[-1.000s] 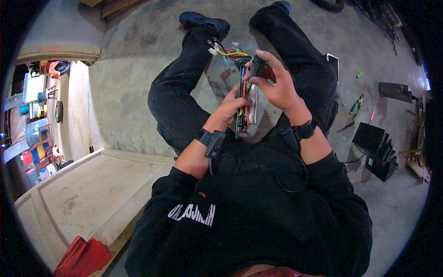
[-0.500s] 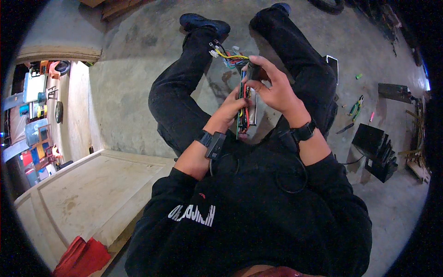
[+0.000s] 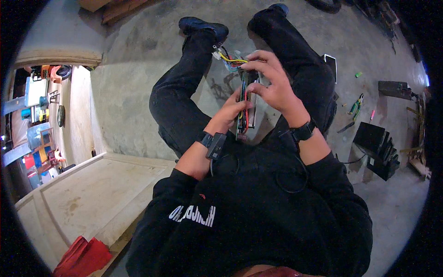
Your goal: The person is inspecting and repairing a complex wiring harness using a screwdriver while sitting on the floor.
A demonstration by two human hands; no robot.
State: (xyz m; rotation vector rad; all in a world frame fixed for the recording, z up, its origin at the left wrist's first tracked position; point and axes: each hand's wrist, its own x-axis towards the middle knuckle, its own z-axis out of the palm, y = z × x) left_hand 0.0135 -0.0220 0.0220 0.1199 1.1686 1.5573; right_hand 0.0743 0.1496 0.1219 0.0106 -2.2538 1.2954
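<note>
Between my legs, a long narrow circuit board (image 3: 240, 131) stands lengthwise, with red, yellow and black wires along its right side. My left hand (image 3: 228, 113) grips it from the left, thumb across the wires. My right hand (image 3: 279, 87) curls around its far end, with fingers above and thumb below a dark part (image 3: 252, 76); the exact contact is hard to see. A loose wire bundle (image 3: 233, 59) ends in white connectors (image 3: 216, 55) beyond the board. A thin metal frame (image 3: 254, 111) shows just right of it.
Green-handled pliers (image 3: 356, 105), a knife (image 3: 346, 127), a pink marker-like piece (image 3: 372, 114) and a small green piece (image 3: 358, 74) lie on the concrete floor at right. Black boxy parts (image 3: 371, 138) sit nearer. A pale wooden panel (image 3: 99, 194) with red cloth (image 3: 83, 256) is at left.
My right hand's fingers have lifted and spread a little farther from the thumb at the board's far end. My left hand keeps its grip; the loose wires have shifted slightly.
</note>
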